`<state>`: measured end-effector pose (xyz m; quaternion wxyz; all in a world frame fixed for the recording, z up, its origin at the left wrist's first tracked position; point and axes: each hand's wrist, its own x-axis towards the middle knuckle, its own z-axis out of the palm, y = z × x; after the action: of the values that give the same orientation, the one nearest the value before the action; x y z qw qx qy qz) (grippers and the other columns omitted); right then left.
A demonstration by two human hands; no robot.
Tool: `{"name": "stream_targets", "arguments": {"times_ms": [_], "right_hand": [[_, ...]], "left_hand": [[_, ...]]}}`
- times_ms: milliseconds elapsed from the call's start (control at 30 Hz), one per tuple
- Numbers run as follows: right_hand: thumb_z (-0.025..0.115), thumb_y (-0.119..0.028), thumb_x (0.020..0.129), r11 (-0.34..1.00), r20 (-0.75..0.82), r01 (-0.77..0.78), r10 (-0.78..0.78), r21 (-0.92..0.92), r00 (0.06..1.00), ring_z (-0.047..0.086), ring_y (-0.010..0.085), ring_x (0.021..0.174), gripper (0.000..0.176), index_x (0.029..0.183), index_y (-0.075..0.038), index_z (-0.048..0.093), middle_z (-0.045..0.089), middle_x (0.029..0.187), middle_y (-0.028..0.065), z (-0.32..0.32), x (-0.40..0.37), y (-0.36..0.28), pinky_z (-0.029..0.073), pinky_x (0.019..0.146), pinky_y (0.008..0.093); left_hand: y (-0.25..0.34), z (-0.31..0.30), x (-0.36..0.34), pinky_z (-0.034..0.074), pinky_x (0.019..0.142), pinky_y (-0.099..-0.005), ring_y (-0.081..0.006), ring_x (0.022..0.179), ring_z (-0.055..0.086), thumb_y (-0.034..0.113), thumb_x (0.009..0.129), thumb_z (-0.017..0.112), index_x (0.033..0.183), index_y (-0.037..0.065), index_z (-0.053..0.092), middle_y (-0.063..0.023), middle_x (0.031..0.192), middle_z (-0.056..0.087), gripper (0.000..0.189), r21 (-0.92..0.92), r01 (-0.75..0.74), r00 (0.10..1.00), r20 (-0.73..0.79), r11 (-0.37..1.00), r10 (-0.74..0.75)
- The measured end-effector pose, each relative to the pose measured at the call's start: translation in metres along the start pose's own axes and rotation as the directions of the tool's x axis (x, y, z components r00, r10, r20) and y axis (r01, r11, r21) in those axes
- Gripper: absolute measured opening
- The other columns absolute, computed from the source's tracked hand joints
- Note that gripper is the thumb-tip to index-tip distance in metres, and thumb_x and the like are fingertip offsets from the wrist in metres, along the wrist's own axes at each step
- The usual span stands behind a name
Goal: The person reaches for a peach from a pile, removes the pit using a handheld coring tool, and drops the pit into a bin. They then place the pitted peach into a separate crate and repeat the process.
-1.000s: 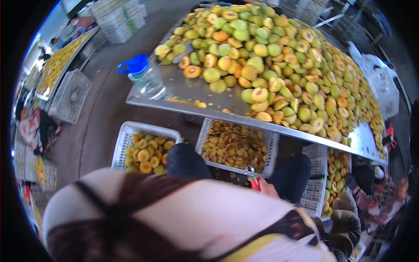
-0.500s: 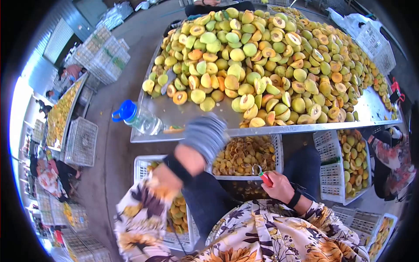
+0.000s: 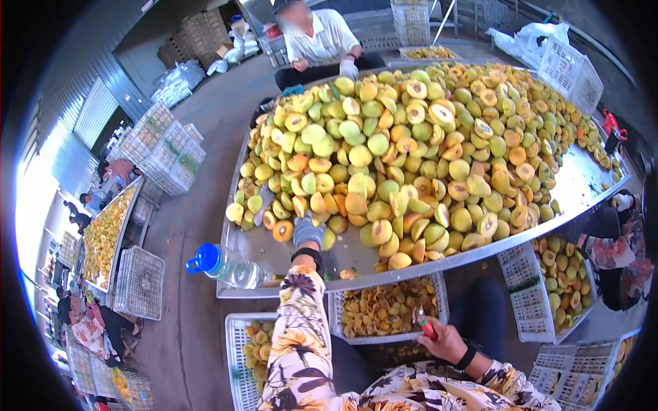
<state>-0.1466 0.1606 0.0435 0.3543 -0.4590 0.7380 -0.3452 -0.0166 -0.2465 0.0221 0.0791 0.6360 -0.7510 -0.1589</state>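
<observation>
Since half a second ago, the gloved left hand [image 3: 308,231] has gone from above the table's front edge out to the near side of the heap of halved stone fruit [image 3: 384,151], which covers much of the metal table [image 3: 349,257]. Its fingertips are in among the halves; glove and fruit hide the contact, so I cannot tell whether they have closed on one. Lower down, the bare right hand [image 3: 449,344] has its fingers wrapped around the red-handled tool [image 3: 429,330], metal end pointing away from the palm, presumably to leave that end free. Just beyond the tool, a scrap crate [image 3: 443,301] sits between the knees at the table's edge, probably so that scraps drop straight in. Another white crate [image 3: 236,363], holding fruit halves, stands beside the left leg, likely for easy reach. Near the left sleeve, the blue-capped bottle [image 3: 240,269] lies apart from the heap.
</observation>
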Motion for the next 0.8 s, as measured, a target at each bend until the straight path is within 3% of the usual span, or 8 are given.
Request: {"name": "stream_targets", "arguments": {"times_ms": [67,133,167,333,467,533,667,800], "right_hand": [[0.066,-0.025,0.074,1.000,-0.017,-0.013,0.013,-0.006,1.000,0.060,0.0353,0.066,0.048,0.114,-0.007,0.044,0.059,0.070,0.0167,-0.002,0.002,0.007,0.049,0.058,0.0367],[0.065,-0.024,0.075,0.998,-0.010,0.044,-0.044,-0.039,0.999,0.060,0.0360,0.068,0.047,0.112,-0.008,0.042,0.058,0.074,0.0189,-0.002,0.011,0.016,0.048,0.059,0.0382],[0.065,-0.024,0.075,0.994,-0.041,0.107,-0.108,-0.006,0.993,0.060,0.0353,0.071,0.048,0.113,-0.008,0.042,0.058,0.079,0.0193,-0.003,0.019,0.011,0.049,0.061,0.0381],[0.065,-0.018,0.073,0.976,-0.069,0.203,-0.198,0.078,0.978,0.059,0.0320,0.069,0.041,0.108,-0.004,0.051,0.058,0.076,0.0181,0.000,0.053,-0.027,0.047,0.063,0.0342],[0.067,-0.019,0.073,0.931,-0.077,0.356,-0.350,0.080,0.934,0.058,0.0339,0.069,0.044,0.110,-0.004,0.049,0.058,0.077,0.0174,0.007,0.059,-0.054,0.047,0.063,0.0336],[0.068,-0.021,0.073,0.918,-0.115,0.379,-0.367,0.113,0.923,0.060,0.0329,0.075,0.048,0.113,-0.004,0.047,0.060,0.081,0.0165,0.014,0.056,-0.055,0.048,0.066,0.0330],[0.068,-0.026,0.076,0.909,0.013,0.320,-0.335,0.266,0.942,0.060,0.0209,0.075,0.045,0.109,-0.002,0.050,0.061,0.081,0.0124,0.023,0.042,-0.051,0.047,0.068,0.0310],[0.071,-0.026,0.074,0.954,0.104,0.116,-0.149,0.275,0.983,0.056,0.0141,0.069,0.037,0.098,-0.001,0.057,0.061,0.076,0.0088,0.015,0.031,-0.060,0.047,0.065,0.0281]], "left_hand": [[-0.013,0.014,-0.002,0.049,0.076,-0.0348,-0.0286,0.086,0.060,0.027,0.069,0.071,0.115,0.004,0.051,-0.0167,0.098,0.060,0.056,-0.533,-0.195,0.974,-0.204,0.824,0.098],[0.001,-0.011,-0.036,0.045,0.039,-0.0243,-0.0218,0.065,0.063,0.024,0.075,0.065,0.104,0.005,0.053,-0.0120,0.089,0.062,0.037,-0.991,0.115,0.977,0.125,0.071,0.170],[0.004,-0.036,-0.066,0.040,0.032,-0.0214,-0.0233,0.060,0.064,0.031,0.078,0.060,0.104,0.007,0.052,-0.0131,0.086,0.063,0.037,-0.922,0.388,0.901,0.381,0.009,0.209],[0.016,-0.045,-0.167,0.038,0.030,-0.0223,-0.0271,0.057,0.063,0.049,0.081,0.048,0.110,0.005,0.049,-0.0206,0.084,0.062,0.053,-0.834,0.502,0.819,0.372,-0.231,0.438],[0.008,-0.032,-0.214,0.043,0.033,-0.0245,-0.0278,0.054,0.062,0.052,0.084,0.042,0.111,0.003,0.049,-0.0221,0.084,0.062,0.056,-0.757,0.610,0.733,0.429,-0.232,0.529],[0.010,-0.026,-0.230,0.046,0.036,-0.0267,-0.0262,0.056,0.062,0.052,0.085,0.042,0.112,0.001,0.048,-0.0184,0.082,0.062,0.058,-0.688,0.702,0.701,0.625,-0.182,0.342],[0.009,-0.023,-0.247,0.052,0.047,-0.0295,-0.0186,0.064,0.060,0.056,0.084,0.042,0.109,0.004,0.052,-0.0101,0.091,0.060,0.059,-0.682,0.727,0.500,0.605,0.079,0.620],[0.017,-0.020,-0.264,0.050,0.045,-0.0266,-0.0159,0.062,0.058,0.054,0.085,0.043,0.114,0.005,0.049,-0.0085,0.093,0.058,0.058,-0.791,0.603,0.675,0.572,0.097,0.466]]}}
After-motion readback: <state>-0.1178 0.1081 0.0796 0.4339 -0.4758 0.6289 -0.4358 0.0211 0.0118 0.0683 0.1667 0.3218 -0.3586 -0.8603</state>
